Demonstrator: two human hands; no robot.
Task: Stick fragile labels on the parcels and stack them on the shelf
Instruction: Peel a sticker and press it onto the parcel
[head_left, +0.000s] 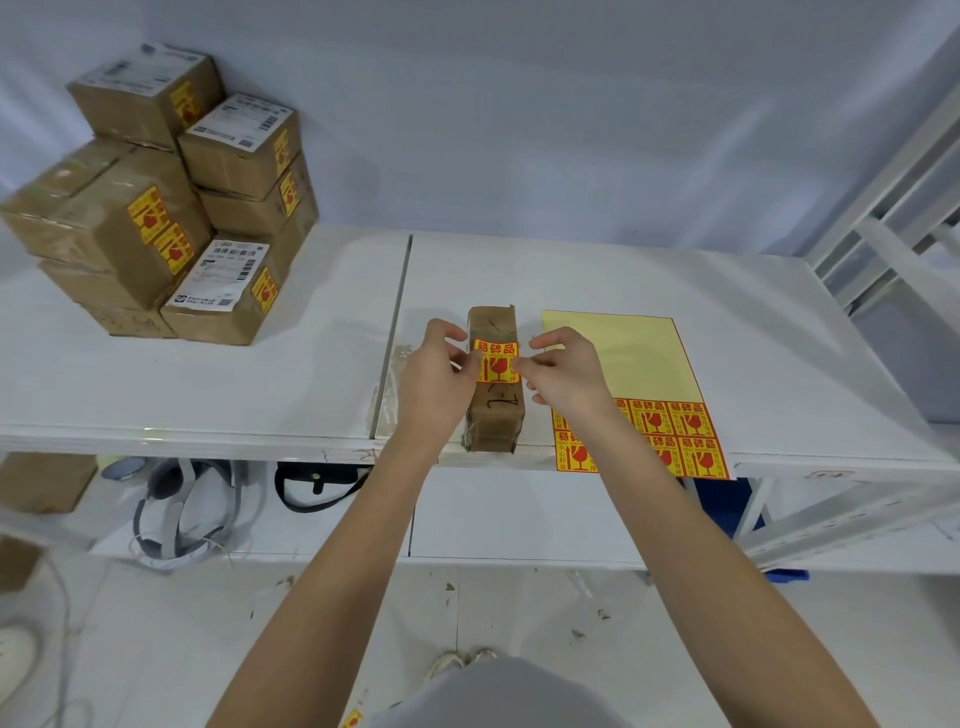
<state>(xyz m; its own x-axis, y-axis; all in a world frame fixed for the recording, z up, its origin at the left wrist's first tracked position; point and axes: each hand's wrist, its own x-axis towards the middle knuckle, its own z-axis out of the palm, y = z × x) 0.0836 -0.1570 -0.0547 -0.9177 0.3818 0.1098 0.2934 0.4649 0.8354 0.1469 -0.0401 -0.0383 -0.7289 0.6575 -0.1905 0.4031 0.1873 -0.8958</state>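
A narrow brown parcel (493, 415) lies lengthwise at the front edge of the white shelf (260, 395). Over its top sits a yellow and red fragile label (497, 362). My left hand (434, 374) pinches the label's left edge, and my right hand (566, 371) pinches its right edge. Whether the label is stuck down or just above the parcel, I cannot tell. To the right lies the yellow label sheet (628, 358), with several labels left along its near end.
A stack of several brown parcels (161, 208), most carrying fragile labels, stands at the shelf's back left. A metal shelf frame (883, 218) rises at the right. On the lower shelf lie a headset (176, 514) and a black bag (317, 480).
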